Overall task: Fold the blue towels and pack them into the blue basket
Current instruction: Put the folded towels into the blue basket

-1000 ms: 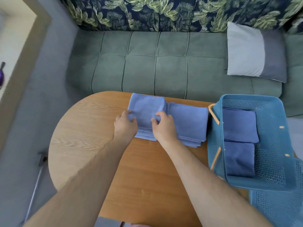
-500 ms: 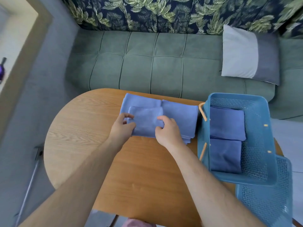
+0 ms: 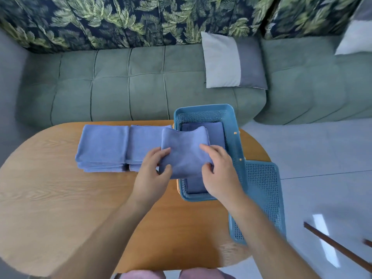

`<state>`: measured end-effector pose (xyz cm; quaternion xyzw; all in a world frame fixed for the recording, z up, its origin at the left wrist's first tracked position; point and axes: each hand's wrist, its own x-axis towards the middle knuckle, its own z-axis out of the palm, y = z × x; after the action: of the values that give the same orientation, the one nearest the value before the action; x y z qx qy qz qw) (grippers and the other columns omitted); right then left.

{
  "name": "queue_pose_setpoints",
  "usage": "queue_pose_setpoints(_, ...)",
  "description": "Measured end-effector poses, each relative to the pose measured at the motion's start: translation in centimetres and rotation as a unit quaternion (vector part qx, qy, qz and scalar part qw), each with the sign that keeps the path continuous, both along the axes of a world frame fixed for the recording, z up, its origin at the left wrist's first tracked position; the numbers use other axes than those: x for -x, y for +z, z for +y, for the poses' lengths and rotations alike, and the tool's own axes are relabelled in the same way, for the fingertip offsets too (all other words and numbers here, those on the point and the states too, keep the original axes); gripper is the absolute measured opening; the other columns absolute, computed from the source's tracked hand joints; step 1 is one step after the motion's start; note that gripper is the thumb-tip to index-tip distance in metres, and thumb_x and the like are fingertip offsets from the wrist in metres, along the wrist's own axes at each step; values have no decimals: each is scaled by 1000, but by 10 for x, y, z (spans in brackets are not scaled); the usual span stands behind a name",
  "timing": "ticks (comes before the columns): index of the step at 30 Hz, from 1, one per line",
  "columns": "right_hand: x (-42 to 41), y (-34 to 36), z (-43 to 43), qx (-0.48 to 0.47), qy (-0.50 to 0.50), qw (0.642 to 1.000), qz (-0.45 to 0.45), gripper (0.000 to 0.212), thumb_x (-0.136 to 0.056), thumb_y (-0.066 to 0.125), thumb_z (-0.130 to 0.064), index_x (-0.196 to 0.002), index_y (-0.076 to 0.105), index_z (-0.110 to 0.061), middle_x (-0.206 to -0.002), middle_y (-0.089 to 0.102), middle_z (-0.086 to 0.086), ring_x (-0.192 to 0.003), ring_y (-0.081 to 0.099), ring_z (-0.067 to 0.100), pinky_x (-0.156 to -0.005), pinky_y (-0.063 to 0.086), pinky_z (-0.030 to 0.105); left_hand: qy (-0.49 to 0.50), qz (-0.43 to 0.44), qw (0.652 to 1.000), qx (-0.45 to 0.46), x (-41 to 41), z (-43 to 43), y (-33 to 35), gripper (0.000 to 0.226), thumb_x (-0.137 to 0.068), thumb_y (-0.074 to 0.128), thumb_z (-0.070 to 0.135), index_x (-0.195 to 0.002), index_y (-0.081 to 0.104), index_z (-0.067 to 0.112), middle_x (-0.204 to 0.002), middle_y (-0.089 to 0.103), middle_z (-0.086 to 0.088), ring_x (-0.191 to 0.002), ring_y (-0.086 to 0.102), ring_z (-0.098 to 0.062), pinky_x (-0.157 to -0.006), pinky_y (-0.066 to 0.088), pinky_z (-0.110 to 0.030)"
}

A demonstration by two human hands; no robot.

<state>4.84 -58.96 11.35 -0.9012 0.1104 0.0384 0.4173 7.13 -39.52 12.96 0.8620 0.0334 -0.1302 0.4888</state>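
Head view, single frame logged. Both hands were closed on one folded blue towel [image 3: 185,151]: the left hand [image 3: 153,175] pinched its near left edge between fingers and thumb, and the right hand [image 3: 219,174] gripped its right edge, fingers on top and thumb at the near side. The towel was held off the table, sagging a little across its far edge, and hung over the left rim of the blue basket [image 3: 203,108], part above the basket and part above the nearer stack. I noted the basket stood on the right end of the wooden table [image 3: 80,198]. Inside it lay darker blue folded towels: one at the far end [image 3: 216,131], another at the near end [image 3: 194,186], the middle hidden by the held towel and right hand. Two stacks of folded towels sat on the table left of the basket, a left stack [image 3: 102,148] and a right stack [image 3: 145,142], touching side by side. A perforated blue panel [image 3: 263,198] lay at the basket's near right corner, overhanging the table edge; lid or second basket, I could not tell. A green sofa [image 3: 120,87] with a grey pillow [image 3: 227,61] stood beyond.
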Motion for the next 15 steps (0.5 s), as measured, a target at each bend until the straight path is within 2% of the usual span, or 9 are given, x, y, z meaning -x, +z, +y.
queue_pose_setpoints(2,7,-10,-27,47,-8,999,5,55,-88,50,0,-139,59,-17,-133,54,2,-116,50,27,-106,40,35,-53,-4,998,-44,2,-30,-15,43,-94,60,9,-137,58,17,-141,47,11,-115,53,-4,-97,41,-15)
queue_pose_setpoints(4,14,-27,-45,89,2,996,27,57,-86,50,3,-139,58,-13,-133,54,8,-112,50,33,-104,42,41,-104,4,990,-101,5,-57,-29,47,-96,56,9,-143,51,9,-149,41,1,-133,45,-14,-108,29,-12)
queue_pose_setpoints(6,19,-43,-55,119,25,990,65,58,-84,50,3,-140,56,-10,-135,52,12,-111,48,37,-101,43,48,-149,17,978,-146,8,-78,-41,50,-97,52,7,-146,45,3,-153,36,-7,-140,38,-19,-107,26,-15)
queue_pose_setpoints(8,24,-56,-57,138,57,982,115,58,-85,50,2,-142,52,-10,-139,48,11,-112,46,37,-99,44,49,-195,45,958,-203,11,-91,-53,50,-97,50,5,-146,41,1,-152,33,-11,-140,38,-22,-104,33,-23)
queue_pose_setpoints(10,27,-63,-53,152,83,969,176,55,-89,50,-3,-143,47,-13,-142,41,8,-115,45,36,-95,46,47,-212,80,937,-266,12,-92,-67,45,-95,53,8,-139,45,5,-152,30,-12,-140,38,-21,-101,39,-28)
queue_pose_setpoints(13,28,-64,-48,163,66,958,226,52,-94,50,-13,-145,44,-15,-147,36,8,-122,44,36,-93,49,46,-259,91,905,-324,14,-92,-74,28,-93,52,14,-120,58,9,-142,45,-12,-148,22,-28,-112,32,-31)
queue_pose_setpoints(15,26,-58,-41,168,46,967,186,48,-97,50,-17,-145,47,-15,-147,40,9,-122,43,36,-95,48,46,-258,54,921,-286,17,-89,-72,32,-97,48,11,-126,59,5,-143,45,-13,-149,20,-33,-119,27,-36)
